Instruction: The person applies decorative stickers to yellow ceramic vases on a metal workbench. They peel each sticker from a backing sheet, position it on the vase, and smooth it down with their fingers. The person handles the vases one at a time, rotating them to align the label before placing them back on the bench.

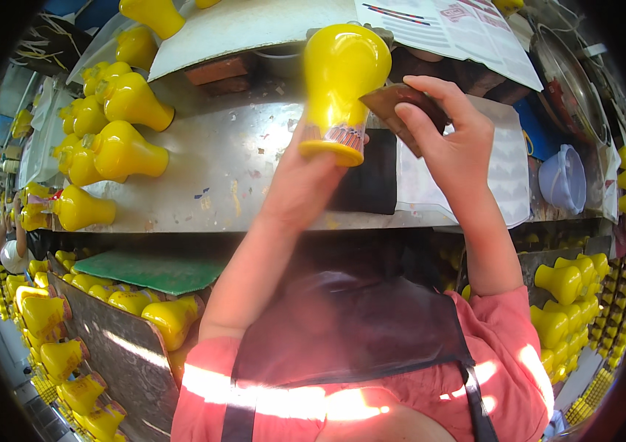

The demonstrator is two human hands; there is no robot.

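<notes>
A glossy yellow vase stands tilted above the metal worktable, its wide rounded end up. My left hand grips it from below around the narrow foot; some fingers are hidden behind it. Round the lower part of the vase runs a patterned decal band in dark red and white. Between thumb and fingers, my right hand pinches a flat brown scraper. One corner of the scraper points at the vase's narrow part; whether it touches, I cannot tell.
Several yellow vases lie on the table's left side. Printed sheets hang over bricks at the back. A black mat, a white sheet and a pale purple bucket are to the right. Vase-laden boards flank me; another person is far left.
</notes>
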